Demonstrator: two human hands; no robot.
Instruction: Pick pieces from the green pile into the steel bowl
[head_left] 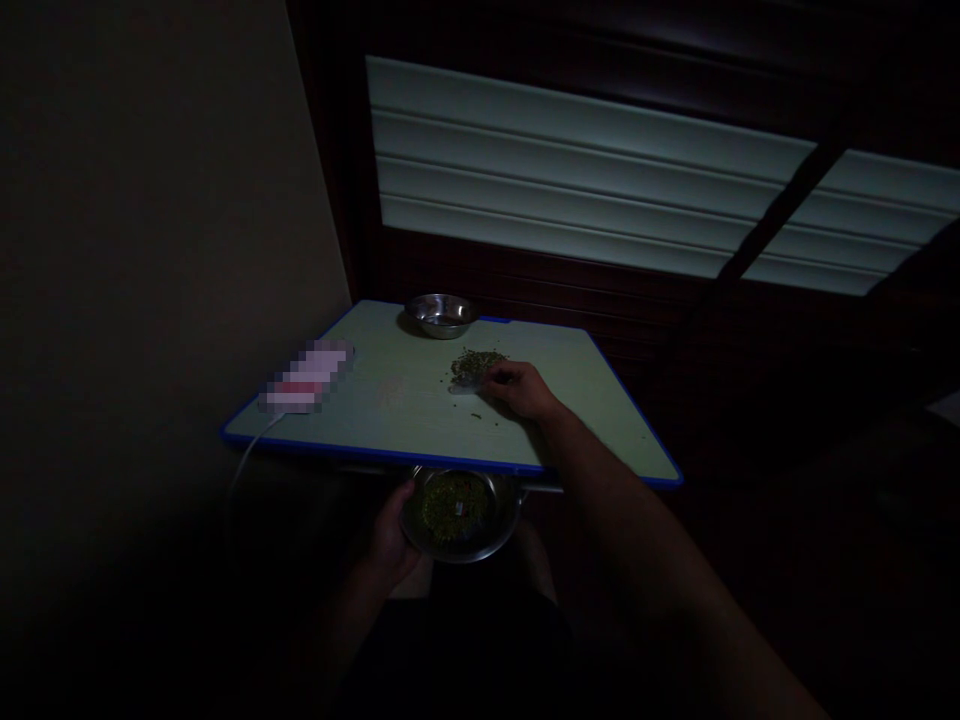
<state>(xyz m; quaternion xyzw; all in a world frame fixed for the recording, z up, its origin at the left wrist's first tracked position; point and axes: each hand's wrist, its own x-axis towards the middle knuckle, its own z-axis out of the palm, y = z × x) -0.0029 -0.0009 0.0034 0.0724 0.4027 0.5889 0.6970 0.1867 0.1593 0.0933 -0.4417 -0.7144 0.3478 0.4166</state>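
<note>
My left hand [391, 540] grips the rim of a steel bowl [501, 538] holding small green grains, held just below the near edge of a pale green table [405, 400] with a blue border. On the tabletop my right hand [519, 388] rests with curled fingers against a small pile of green grains [472, 364]. Whether its fingers pinch any grains is too dark to make out.
An empty steel bowl [440, 314] stands at the table's far edge. At the table's left lies a flat pink and white object [307, 376], blurred out, with a white cable [251, 455] hanging off the edge. A beige wall stands at left, dark shutters behind.
</note>
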